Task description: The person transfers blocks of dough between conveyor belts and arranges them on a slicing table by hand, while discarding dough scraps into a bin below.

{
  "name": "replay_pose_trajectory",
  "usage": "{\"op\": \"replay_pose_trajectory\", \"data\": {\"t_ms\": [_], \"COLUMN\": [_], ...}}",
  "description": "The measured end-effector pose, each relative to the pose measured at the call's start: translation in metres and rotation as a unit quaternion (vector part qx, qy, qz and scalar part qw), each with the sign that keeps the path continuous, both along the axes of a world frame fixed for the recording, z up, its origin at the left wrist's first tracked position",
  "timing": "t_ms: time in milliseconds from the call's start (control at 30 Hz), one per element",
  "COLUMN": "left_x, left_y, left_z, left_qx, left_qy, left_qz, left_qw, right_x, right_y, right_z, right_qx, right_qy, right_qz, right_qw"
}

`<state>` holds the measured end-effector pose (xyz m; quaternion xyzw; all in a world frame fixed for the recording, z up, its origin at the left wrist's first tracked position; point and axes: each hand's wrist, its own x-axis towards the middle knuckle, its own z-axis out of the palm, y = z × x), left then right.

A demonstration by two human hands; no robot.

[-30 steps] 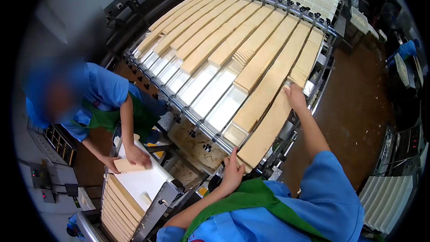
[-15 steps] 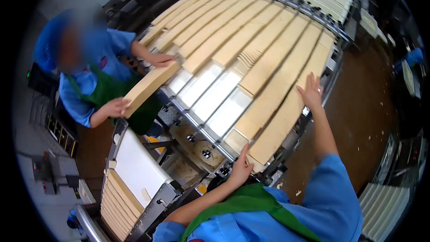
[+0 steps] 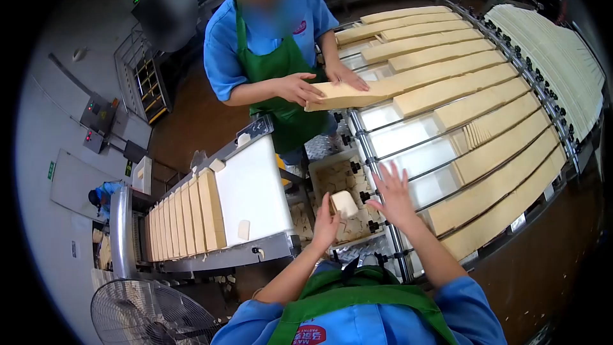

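My left hand is over a bin of scraps, its fingers at the left edge of a pale, square bread end piece. The grip is partly hidden, but the piece appears held there. My right hand is spread open above the near edge of the roller table, holding nothing. Close to it lie long, pale bread loaves in lanes between metal rods. Across the table, a co-worker's two hands rest on another long loaf, which sticks out past the table edge.
The scrap bin stands between the table and a white conveyor belt. Several loaves lie side by side on that belt, with small offcuts near them. A metal rail with black knobs borders the table. A fan is at lower left.
My view has swung left. Both hands have left the near loaf; my left hand has moved over the bin with the end piece. The co-worker's loaf now lies partly on the table.
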<state>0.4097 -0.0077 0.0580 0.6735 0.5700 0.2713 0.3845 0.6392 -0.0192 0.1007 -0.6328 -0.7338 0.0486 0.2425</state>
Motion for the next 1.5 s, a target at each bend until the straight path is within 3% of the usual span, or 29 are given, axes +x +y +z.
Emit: {"op": "replay_pose_trajectory", "data": {"t_ms": [67, 133, 167, 200, 233, 267, 367, 467, 1500], "left_x": [-0.038, -0.084, -0.106, -0.123, -0.137, -0.144, -0.147, -0.151, -0.165], "left_y": [-0.007, -0.016, -0.019, -0.02, -0.02, -0.018, -0.015, -0.014, -0.02], "left_z": [-0.026, -0.055, -0.067, -0.067, -0.065, -0.065, -0.064, -0.068, -0.079], "left_qx": [0.059, 0.086, 0.108, 0.106, 0.116, 0.127, 0.162, 0.209, 0.197], "left_qy": [0.128, 0.255, 0.328, 0.328, 0.355, 0.375, 0.328, 0.28, 0.264], "left_qz": [-0.029, -0.115, -0.168, -0.164, -0.27, -0.372, -0.381, -0.368, -0.346], "left_qw": [0.99, 0.956, 0.923, 0.924, 0.888, 0.839, 0.849, 0.862, 0.879], "right_x": [-0.017, -0.028, -0.028, -0.026, -0.024, -0.025, -0.024, -0.026, -0.033], "right_y": [0.005, 0.009, 0.014, 0.016, 0.018, 0.021, 0.032, 0.034, 0.043], "right_z": [-0.014, -0.021, -0.021, -0.02, -0.02, -0.023, -0.021, -0.022, -0.035], "right_qx": [0.007, -0.034, -0.033, -0.043, -0.055, -0.02, -0.087, -0.06, -0.023], "right_qy": [-0.017, -0.114, -0.116, -0.073, -0.03, -0.084, -0.077, -0.073, -0.085], "right_qz": [0.019, 0.01, 0.014, 0.021, 0.025, 0.015, 0.017, 0.012, 0.021], "right_qw": [1.0, 0.993, 0.993, 0.996, 0.998, 0.996, 0.993, 0.995, 0.996]}}
